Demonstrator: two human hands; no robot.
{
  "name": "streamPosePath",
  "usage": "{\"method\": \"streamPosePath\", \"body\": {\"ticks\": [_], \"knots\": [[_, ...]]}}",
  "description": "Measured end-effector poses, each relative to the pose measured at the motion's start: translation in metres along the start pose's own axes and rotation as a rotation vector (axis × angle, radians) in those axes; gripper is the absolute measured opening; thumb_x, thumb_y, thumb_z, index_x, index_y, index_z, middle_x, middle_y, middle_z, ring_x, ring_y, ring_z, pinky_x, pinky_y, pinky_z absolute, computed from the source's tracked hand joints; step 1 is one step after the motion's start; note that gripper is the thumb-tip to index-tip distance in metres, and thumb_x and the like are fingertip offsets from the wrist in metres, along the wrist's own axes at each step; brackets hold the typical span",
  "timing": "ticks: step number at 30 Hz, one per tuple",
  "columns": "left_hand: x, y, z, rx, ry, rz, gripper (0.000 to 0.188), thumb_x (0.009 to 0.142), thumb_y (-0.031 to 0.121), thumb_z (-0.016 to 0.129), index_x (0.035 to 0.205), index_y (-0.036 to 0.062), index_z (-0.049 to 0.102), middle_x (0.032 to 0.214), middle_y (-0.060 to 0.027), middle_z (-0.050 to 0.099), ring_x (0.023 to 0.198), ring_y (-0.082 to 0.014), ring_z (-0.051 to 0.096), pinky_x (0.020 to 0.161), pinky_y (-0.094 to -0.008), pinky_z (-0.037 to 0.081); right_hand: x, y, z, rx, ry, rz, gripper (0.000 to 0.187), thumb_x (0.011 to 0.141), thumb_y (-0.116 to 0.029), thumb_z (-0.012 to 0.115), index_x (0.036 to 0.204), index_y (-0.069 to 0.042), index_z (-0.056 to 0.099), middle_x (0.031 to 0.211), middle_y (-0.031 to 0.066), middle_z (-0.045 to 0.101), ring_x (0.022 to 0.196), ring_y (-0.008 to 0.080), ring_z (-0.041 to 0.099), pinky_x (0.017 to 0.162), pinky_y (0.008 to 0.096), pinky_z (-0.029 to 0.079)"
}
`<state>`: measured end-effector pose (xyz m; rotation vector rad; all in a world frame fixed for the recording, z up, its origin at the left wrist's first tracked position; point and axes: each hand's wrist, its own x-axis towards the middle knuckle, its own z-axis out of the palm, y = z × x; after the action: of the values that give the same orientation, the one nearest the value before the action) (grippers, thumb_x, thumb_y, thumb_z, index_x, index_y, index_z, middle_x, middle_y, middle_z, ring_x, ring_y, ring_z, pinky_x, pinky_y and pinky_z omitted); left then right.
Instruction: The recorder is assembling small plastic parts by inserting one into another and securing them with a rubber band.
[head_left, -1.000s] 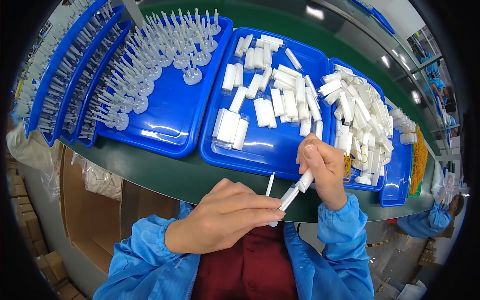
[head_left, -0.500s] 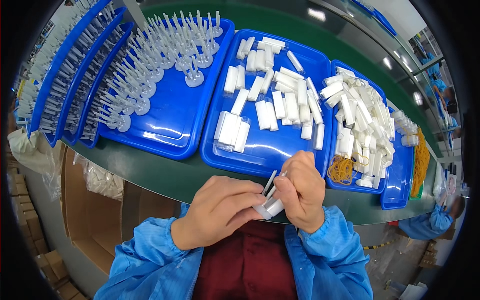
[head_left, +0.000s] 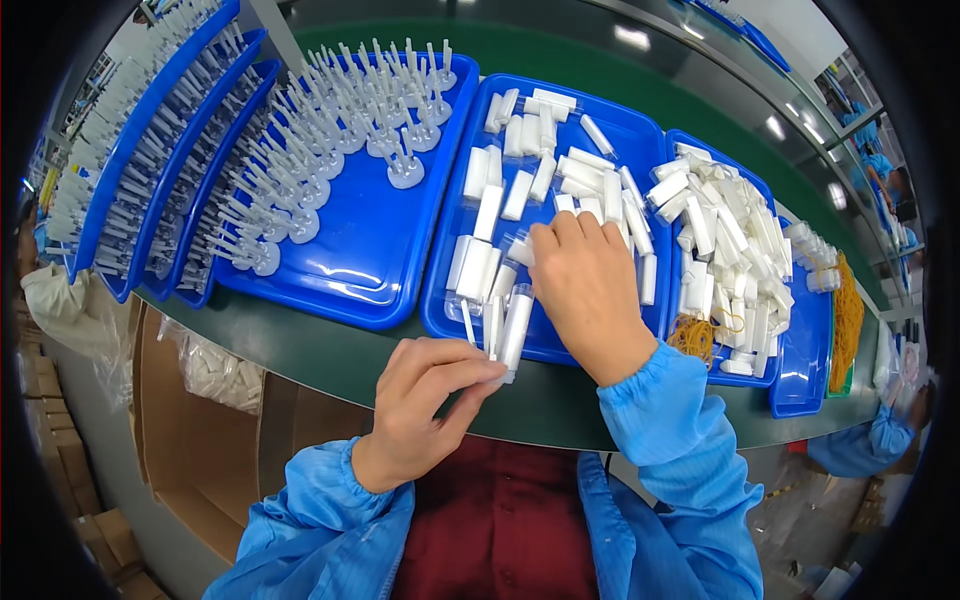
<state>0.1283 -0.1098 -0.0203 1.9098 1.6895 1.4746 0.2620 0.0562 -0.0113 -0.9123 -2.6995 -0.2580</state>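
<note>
Low in front of the trays, my left hand (head_left: 425,405) pinches a clear plastic base with upright prongs (head_left: 468,322). A clear tube with a white filling (head_left: 516,328) stands on that base beside the bare prong. My right hand (head_left: 588,285) is over the middle blue tray (head_left: 433,300), its fingers bent down among the tubes. The end of another clear tube (head_left: 521,248) sticks out from under its fingers; the fingertips themselves are hidden. More white-filled tubes (head_left: 487,210) lie around that hand.
Left, a blue tray (head_left: 340,290) carries rows of pronged bases (head_left: 405,170), beside stacked tilted trays (head_left: 125,180). On the right, another tray holds piled white pieces (head_left: 730,230) and yellow rubber bands (head_left: 690,338). An open cardboard box (head_left: 190,430) stands below the table edge.
My right hand has left the pronged base and reached forward into the middle tray. My left hand, still gripping the base, has shifted slightly left, and the tube on the base now shows plainly.
</note>
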Motion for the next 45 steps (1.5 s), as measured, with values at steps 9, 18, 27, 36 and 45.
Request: {"method": "streamPosePath", "body": {"ticks": [9, 18, 27, 36, 45], "knots": [[0.002, -0.001, 0.002, -0.021, -0.023, 0.032, 0.033, 0.071, -0.007, 0.080, 0.100, 0.0073, 0.072, 0.098, -0.0064, 0.067, 0.084, -0.0226, 0.063, 0.072, -0.0331, 0.048, -0.012, 0.002, -0.003, 0.034, 0.058, -0.082, 0.011, 0.078, -0.009, 0.064, 0.089, -0.007, 0.062, 0.085, 0.0073, 0.056, 0.082, 0.0219, 0.058, 0.073, 0.0344, 0.047], [0.008, 0.005, -0.002, 0.003, -0.066, 0.064, 0.034, 0.070, -0.009, 0.079, 0.099, 0.0079, 0.074, 0.097, -0.0062, 0.068, 0.083, -0.0230, 0.063, 0.073, -0.0337, 0.048, -0.014, 0.019, -0.019, 1.031, -0.057, 0.422, 0.031, 0.082, -0.006, 0.074, 0.108, 0.000, 0.057, 0.087, 0.0099, 0.062, 0.078, 0.0202, 0.064, 0.071, 0.0319, 0.053], [0.012, 0.026, -0.002, -0.065, -0.194, 0.111, 0.038, 0.071, -0.003, 0.076, 0.104, 0.0157, 0.077, 0.103, -0.0022, 0.070, 0.082, -0.0209, 0.062, 0.070, -0.0328, 0.043, -0.052, 0.000, -0.044, 1.704, 0.032, 0.725, 0.054, 0.098, -0.022, 0.062, 0.145, -0.002, 0.042, 0.103, 0.0132, 0.068, 0.094, 0.0161, 0.066, 0.087, 0.0306, 0.051], [0.011, 0.029, -0.001, -0.015, -0.173, 0.123, 0.038, 0.070, -0.002, 0.077, 0.105, 0.0140, 0.076, 0.101, -0.0043, 0.070, 0.083, -0.0217, 0.063, 0.071, -0.0342, 0.044, -0.069, 0.005, -0.039, 1.488, -0.024, 0.532, 0.045, 0.094, -0.011, 0.070, 0.133, 0.002, 0.052, 0.098, 0.0071, 0.069, 0.095, 0.0122, 0.063, 0.089, 0.0267, 0.047], [0.004, 0.011, -0.005, 0.168, 0.032, 0.189, 0.043, 0.067, 0.005, 0.087, 0.106, 0.0088, 0.069, 0.094, -0.0056, 0.070, 0.078, -0.0211, 0.066, 0.067, -0.0324, 0.046, -0.068, -0.030, -0.035, 1.319, 0.150, 0.306, 0.039, 0.095, -0.007, 0.065, 0.132, 0.001, 0.055, 0.111, 0.0135, 0.065, 0.105, 0.0236, 0.061, 0.093, 0.0347, 0.046]]}}
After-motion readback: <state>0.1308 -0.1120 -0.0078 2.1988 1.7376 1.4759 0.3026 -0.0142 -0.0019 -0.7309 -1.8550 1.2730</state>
